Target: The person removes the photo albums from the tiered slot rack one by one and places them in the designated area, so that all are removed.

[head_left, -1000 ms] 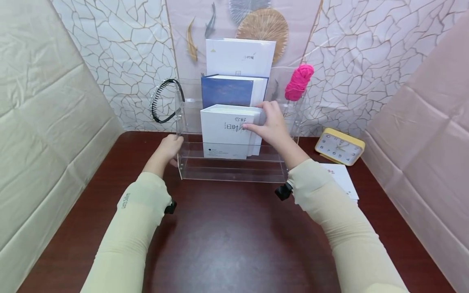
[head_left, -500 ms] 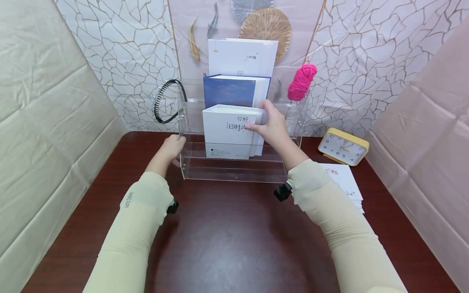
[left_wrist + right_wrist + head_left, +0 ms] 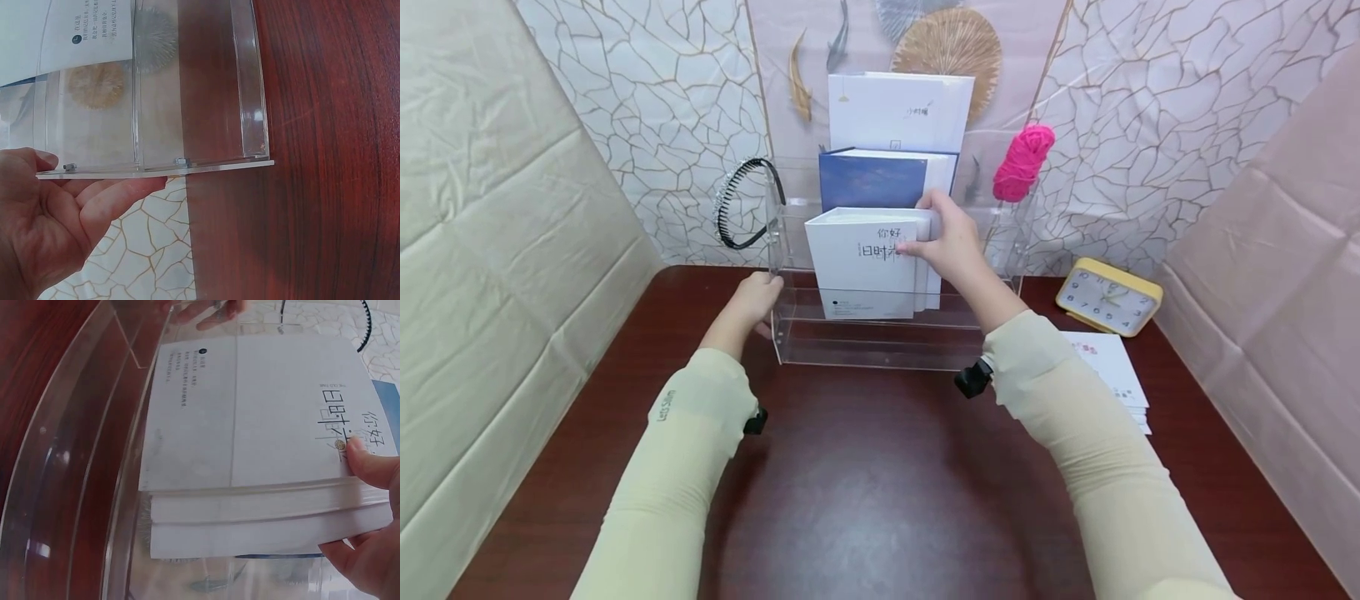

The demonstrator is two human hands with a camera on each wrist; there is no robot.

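A clear acrylic tiered rack (image 3: 880,354) stands at the back of the table. My left hand (image 3: 756,302) grips its left side panel, with the thumb inside and the fingers outside in the left wrist view. My right hand (image 3: 951,242) pinches the upper right part of a white book (image 3: 857,267) in the front tier, thumb on the cover. The right wrist view shows a second white book's edge (image 3: 269,531) right behind it, also within the grasp. The front book leans slightly left. Behind stand a blue-covered book (image 3: 872,182) and a taller white book (image 3: 880,108).
A black toothed headband (image 3: 724,208) hangs on the rack's left side. Pink yarn (image 3: 1024,164) sits at its right. A yellow alarm clock (image 3: 1108,296) and a stack of white booklets (image 3: 1108,367) lie to the right. Fabric-covered panels (image 3: 512,250) flank the table (image 3: 865,483).
The front white book's top has tipped a little to the left, with my right hand moving along with it. My left hand keeps its grip on the rack. The head view has shifted slightly.
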